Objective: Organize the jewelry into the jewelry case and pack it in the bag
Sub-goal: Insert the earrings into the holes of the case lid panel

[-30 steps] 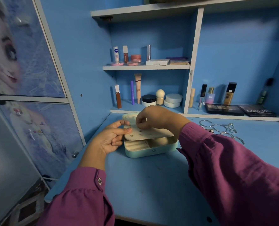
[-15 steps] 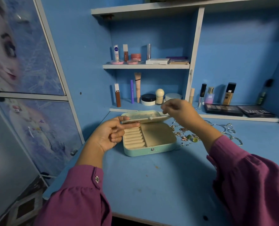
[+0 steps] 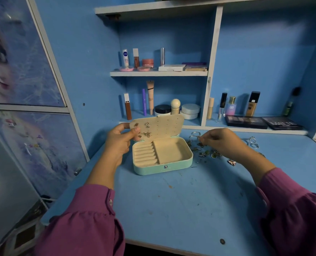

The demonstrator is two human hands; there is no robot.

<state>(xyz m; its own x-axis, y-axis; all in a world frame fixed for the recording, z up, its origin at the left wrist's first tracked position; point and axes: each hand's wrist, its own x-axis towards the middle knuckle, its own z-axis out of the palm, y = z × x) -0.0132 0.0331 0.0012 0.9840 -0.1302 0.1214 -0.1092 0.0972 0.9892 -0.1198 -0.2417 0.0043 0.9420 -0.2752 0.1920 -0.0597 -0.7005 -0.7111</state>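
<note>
The left hand (image 3: 119,143) has its grip closed on the left edge of the cream earring panel (image 3: 160,126), thumb on top and fingers (image 3: 135,133) curled over the front face, holding it tilted up above the back of the jewelry case (image 3: 162,157). Several small earrings (image 3: 147,134) sit pinned on the panel just right of those fingers. The case lies open on the blue bench (image 3: 181,200) directly below and in front of the left hand; its mint-green shell touches the bench, with ring rolls (image 3: 145,154) in the left compartment and a plain cream compartment (image 3: 172,151) on the right.

The right hand (image 3: 222,143) hovers just right of the case, fingers curled with the tips drawn together over the loose jewelry (image 3: 209,154); something small seems pinched at the fingertips, but it is too tiny to tell for sure. That jewelry lies scattered on the bench beside the case's right wall, under and around the right hand, with silver rings (image 3: 195,134) toward the back and more rings (image 3: 253,142) beyond the wrist.

Behind, shelves (image 3: 159,73) hold cosmetics bottles and jars, and two dark palettes (image 3: 262,122) lie at the right. Purple sleeves (image 3: 90,218) cover both forearms.
</note>
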